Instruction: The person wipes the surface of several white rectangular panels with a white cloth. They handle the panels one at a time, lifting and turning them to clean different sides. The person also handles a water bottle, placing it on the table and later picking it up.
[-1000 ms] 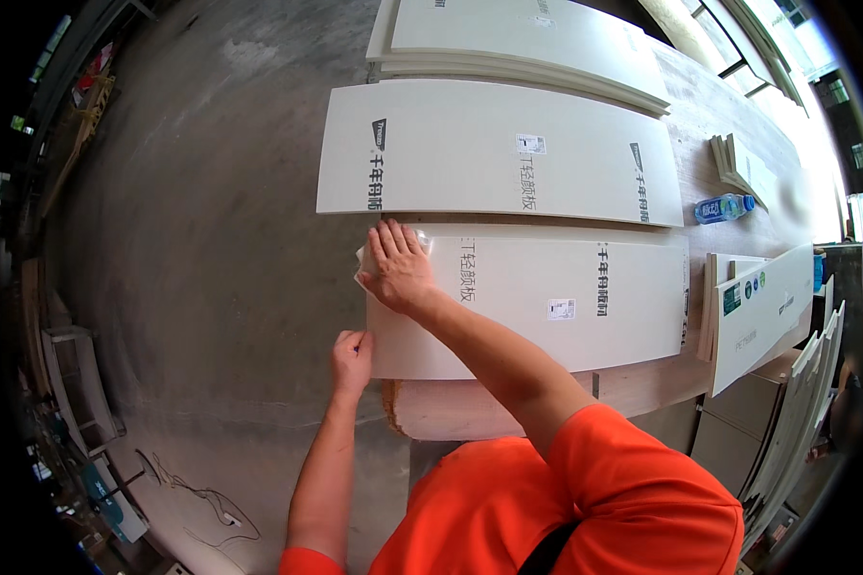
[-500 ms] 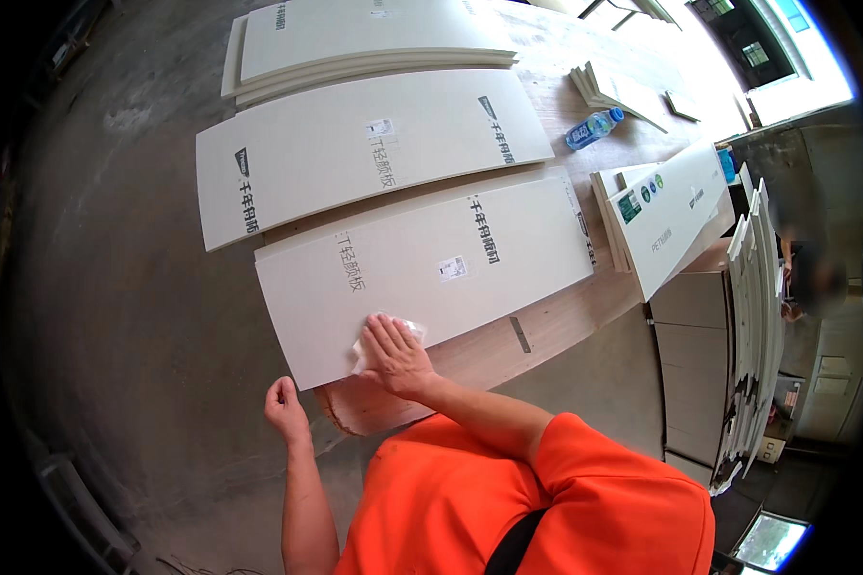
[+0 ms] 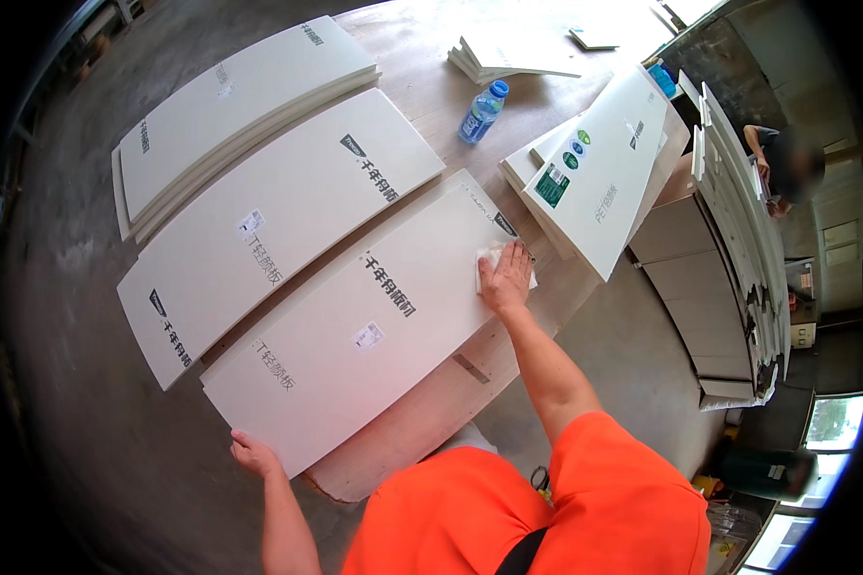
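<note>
A long white board with dark printing and a small label lies nearest me on the wooden table. Near its far right end, my right hand presses a crumpled white cloth against the surface; part of the cloth is hidden under the palm. My left hand is at the board's near left edge, its fingers closed on that edge and partly hidden. Directly beyond lies a second printed white board.
A stack of white boards lies farther back. To the right are a blue-capped water bottle, small board pieces and tilted boards with green labels. A tall panel stack stands beyond, with another person behind it.
My right hand has slid the cloth along the board from its near left part to its right end. My left hand has come onto the board's left edge. The view has turned.
</note>
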A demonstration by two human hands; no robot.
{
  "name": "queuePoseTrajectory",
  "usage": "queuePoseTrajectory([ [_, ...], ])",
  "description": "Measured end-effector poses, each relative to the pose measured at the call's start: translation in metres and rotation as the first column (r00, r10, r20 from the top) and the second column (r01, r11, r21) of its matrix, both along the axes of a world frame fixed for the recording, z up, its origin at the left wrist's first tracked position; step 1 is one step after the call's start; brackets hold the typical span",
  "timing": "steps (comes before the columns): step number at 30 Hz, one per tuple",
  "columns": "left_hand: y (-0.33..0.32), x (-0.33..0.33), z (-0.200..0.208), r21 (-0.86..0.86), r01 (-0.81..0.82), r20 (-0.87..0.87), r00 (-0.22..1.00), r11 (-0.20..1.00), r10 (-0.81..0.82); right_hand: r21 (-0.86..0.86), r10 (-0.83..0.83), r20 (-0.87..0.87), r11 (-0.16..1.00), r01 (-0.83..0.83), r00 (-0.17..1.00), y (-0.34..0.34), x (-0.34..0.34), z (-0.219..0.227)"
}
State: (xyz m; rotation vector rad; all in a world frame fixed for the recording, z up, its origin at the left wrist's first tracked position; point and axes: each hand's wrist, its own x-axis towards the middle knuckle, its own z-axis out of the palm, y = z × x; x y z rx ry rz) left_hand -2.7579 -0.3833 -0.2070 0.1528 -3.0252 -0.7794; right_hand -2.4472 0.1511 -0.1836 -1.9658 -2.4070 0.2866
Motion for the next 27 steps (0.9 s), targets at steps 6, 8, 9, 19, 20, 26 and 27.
queuePoseTrajectory([
  [6, 0.000, -0.006, -0.005, -0.028, 0.019, -0.018, 1.000, 0.999, -0.019, -0.043, 0.253, -0.063, 0.966, -0.256, 0.965, 0.093, -0.108, 0.011],
  [8, -0.006, -0.008, -0.007, -0.002, 0.003, -0.007, 1.000, 1.000, -0.003, -0.094, 0.294, -0.086, 0.949, -0.302, 0.952, 0.111, -0.119, 0.022],
  [9, -0.004, -0.007, -0.007, 0.016, -0.001, 0.004, 1.000, 1.000, 0.001, -0.039, 0.350, -0.121, 0.934, -0.356, 0.929, 0.112, -0.105, 0.017],
  [19, 0.012, 0.004, 0.006, 0.059, -0.051, 0.077, 0.996, 0.997, 0.046, 0.111, 0.233, -0.058, 0.968, -0.226, 0.971, -0.049, 0.004, 0.006],
  [20, 0.012, 0.003, 0.002, 0.079, -0.064, 0.057, 0.997, 0.995, 0.060, 0.023, 0.335, -0.140, 0.942, -0.335, 0.932, -0.103, -0.024, 0.014],
  [26, 0.021, 0.001, 0.015, 0.195, -0.067, 0.117, 0.992, 0.978, 0.045, 0.294, 0.871, -0.330, 0.460, -0.838, 0.363, -0.266, -0.070, 0.003],
  [27, 0.015, 0.002, 0.014, 0.222, -0.094, 0.127, 0.990, 0.970, 0.067, 0.238, 0.827, -0.307, 0.546, -0.803, 0.471, -0.243, -0.060, 0.003],
])
